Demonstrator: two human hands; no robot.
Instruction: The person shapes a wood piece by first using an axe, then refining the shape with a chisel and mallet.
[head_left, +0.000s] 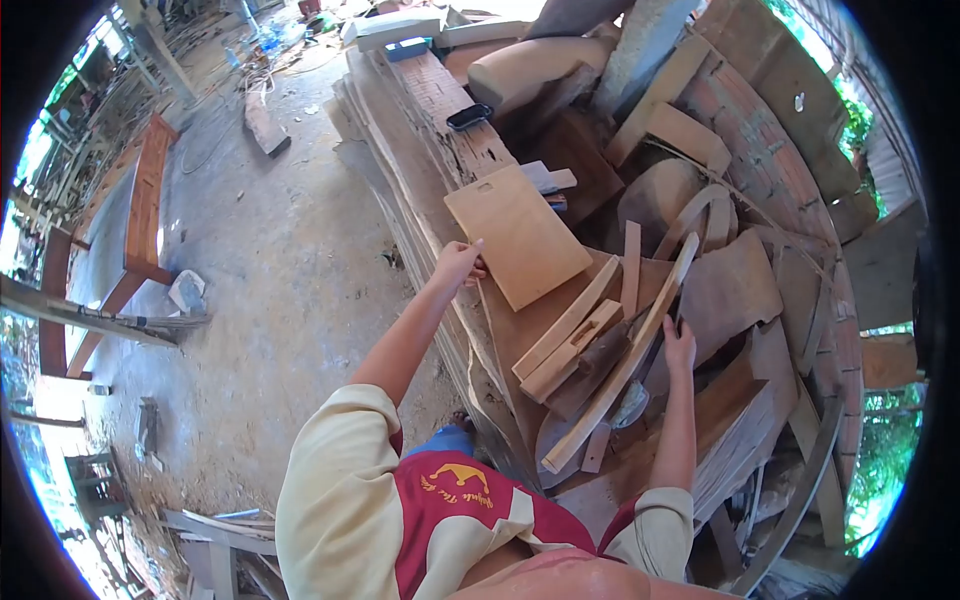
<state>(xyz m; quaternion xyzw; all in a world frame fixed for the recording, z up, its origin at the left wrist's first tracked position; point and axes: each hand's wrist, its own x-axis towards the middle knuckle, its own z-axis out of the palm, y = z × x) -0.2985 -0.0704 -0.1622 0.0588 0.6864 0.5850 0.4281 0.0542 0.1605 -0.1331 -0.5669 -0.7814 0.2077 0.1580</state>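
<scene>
My left hand (pixel 459 264) pinches the left edge of a flat, light-brown wooden board (pixel 520 238), thumb on top and fingers curled at its side. The board has a small slot near its far corner. My right hand (pixel 680 345) is closed at the side of a long, narrow wooden strip (pixel 630 360), which slants across the workbench; its fingertips are partly hidden. Between my hands lie a wooden hand plane (pixel 572 352) and a shorter wood piece (pixel 567 318). A small upright-looking slat (pixel 631 268) rests beyond them.
A dark phone-like object (pixel 469 117) lies on a thick plank (pixel 437 90). Wood offcuts (pixel 735 290) are piled on the right before a brick wall (pixel 765 150). A long wooden bench frame (pixel 148 205) stands on the concrete floor (pixel 290 260) at left.
</scene>
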